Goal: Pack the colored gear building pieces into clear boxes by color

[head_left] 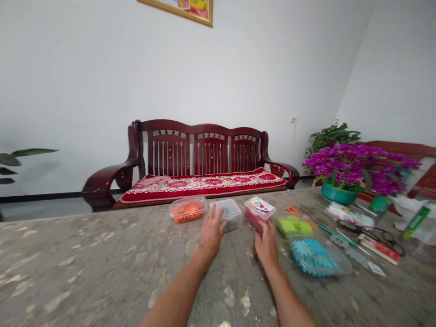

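My left hand (211, 230) lies with spread fingers on the near left part of a clear plastic box (232, 210) with a pale lid; the contents look greyish. My right hand (267, 244) touches the near right corner of a pink box (254, 219) with a clear lid and a printed label, its fingers apart and partly against the side. Left of my left hand sits a clear tub of orange pieces (188, 210). To the right of my right hand are a tub of lime-green pieces (294, 224) and a tub of blue interlocking pieces (315, 255).
On the right of the patterned table (102, 268) lie eyeglasses (381, 238), a green pencil (335, 234), grey flat pieces (349, 250) and a red-and-white box (379, 249). Purple flowers (354, 165) in a teal pot stand behind them. A wooden bench (207, 150) stands beyond the table.
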Action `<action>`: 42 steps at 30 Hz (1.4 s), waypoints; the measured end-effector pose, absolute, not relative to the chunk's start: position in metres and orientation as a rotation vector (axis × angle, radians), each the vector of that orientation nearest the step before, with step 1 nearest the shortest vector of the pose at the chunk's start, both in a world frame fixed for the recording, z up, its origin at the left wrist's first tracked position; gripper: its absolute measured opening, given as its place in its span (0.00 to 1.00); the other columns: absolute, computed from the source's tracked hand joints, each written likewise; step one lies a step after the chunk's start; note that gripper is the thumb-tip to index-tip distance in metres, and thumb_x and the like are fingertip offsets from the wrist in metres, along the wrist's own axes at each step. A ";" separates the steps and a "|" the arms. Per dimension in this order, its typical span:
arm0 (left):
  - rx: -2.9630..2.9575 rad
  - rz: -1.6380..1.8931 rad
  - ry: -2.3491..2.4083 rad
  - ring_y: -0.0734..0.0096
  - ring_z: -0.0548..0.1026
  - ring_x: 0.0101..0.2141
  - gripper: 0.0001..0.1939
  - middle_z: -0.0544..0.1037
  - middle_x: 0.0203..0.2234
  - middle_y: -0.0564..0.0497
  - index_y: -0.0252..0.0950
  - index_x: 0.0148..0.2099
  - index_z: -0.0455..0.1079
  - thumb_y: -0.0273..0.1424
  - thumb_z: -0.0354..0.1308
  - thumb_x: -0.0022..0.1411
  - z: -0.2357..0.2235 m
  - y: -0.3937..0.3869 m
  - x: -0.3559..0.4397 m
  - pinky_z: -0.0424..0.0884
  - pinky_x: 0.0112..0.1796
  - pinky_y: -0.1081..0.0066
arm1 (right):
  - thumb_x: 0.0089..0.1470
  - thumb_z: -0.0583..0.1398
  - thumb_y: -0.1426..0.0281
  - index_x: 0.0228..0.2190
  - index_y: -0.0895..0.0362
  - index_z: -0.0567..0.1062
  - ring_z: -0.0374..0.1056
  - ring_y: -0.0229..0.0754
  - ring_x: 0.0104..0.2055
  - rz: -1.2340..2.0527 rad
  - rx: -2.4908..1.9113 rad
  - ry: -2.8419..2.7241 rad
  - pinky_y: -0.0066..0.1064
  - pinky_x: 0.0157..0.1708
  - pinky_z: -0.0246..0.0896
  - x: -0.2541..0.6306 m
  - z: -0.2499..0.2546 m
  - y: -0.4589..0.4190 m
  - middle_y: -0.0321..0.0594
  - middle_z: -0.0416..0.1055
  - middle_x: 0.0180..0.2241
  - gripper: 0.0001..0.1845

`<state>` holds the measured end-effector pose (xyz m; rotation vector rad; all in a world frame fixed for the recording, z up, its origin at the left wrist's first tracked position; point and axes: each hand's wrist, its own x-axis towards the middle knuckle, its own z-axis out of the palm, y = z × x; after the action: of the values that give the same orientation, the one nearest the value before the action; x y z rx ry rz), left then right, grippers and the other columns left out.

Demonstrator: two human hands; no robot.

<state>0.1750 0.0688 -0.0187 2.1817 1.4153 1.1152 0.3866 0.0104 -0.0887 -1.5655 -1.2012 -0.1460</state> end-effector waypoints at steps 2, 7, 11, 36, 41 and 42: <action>2.201 1.093 1.467 0.50 0.62 0.65 0.23 0.57 0.69 0.41 0.42 0.62 0.66 0.26 0.58 0.66 -0.018 0.079 0.185 0.64 0.60 0.54 | 0.48 0.55 0.72 0.51 0.53 0.72 0.54 0.60 0.66 -0.140 -1.568 -1.239 0.55 0.62 0.54 0.389 -0.097 0.014 0.51 0.59 0.62 0.26; 2.227 1.056 1.501 0.48 0.62 0.65 0.25 0.54 0.70 0.40 0.41 0.64 0.63 0.24 0.57 0.66 -0.020 0.105 0.204 0.66 0.59 0.54 | 0.49 0.55 0.75 0.56 0.53 0.71 0.55 0.55 0.67 -0.063 -1.752 -1.364 0.48 0.61 0.58 0.393 -0.097 0.018 0.48 0.55 0.67 0.31; 2.247 1.038 1.483 0.48 0.60 0.66 0.28 0.51 0.71 0.38 0.39 0.65 0.62 0.23 0.58 0.65 -0.021 0.126 0.213 0.65 0.60 0.55 | 0.53 0.53 0.76 0.61 0.55 0.67 0.54 0.55 0.68 0.041 -2.089 -1.482 0.48 0.61 0.57 0.386 -0.078 0.013 0.50 0.48 0.70 0.33; 2.861 0.554 1.382 0.48 0.63 0.65 0.26 0.65 0.66 0.41 0.44 0.67 0.63 0.36 0.56 0.68 -0.078 -0.017 0.111 0.60 0.62 0.47 | 0.50 0.51 0.74 0.35 0.56 0.77 0.69 0.52 0.49 -0.531 -1.636 -1.111 0.45 0.54 0.61 0.424 0.016 -0.075 0.50 0.76 0.43 0.16; 2.819 0.512 1.385 0.49 0.62 0.65 0.26 0.64 0.66 0.42 0.46 0.67 0.63 0.39 0.57 0.68 -0.066 -0.035 0.099 0.61 0.62 0.48 | 0.60 0.49 0.60 0.59 0.64 0.67 0.62 0.69 0.59 -0.413 -2.373 -0.827 0.59 0.55 0.57 0.499 0.017 -0.125 0.65 0.64 0.59 0.32; 2.796 0.507 1.384 0.49 0.62 0.65 0.26 0.64 0.66 0.41 0.46 0.66 0.64 0.39 0.57 0.68 -0.062 -0.037 0.099 0.60 0.62 0.47 | 0.61 0.48 0.58 0.60 0.66 0.66 0.63 0.70 0.58 -0.268 -2.475 -0.807 0.60 0.53 0.58 0.508 0.013 -0.129 0.67 0.66 0.58 0.34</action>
<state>0.0994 -0.0367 -0.0625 2.7961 1.3842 0.5074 0.5076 -0.1292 0.0130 -2.4751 -0.8074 -0.2681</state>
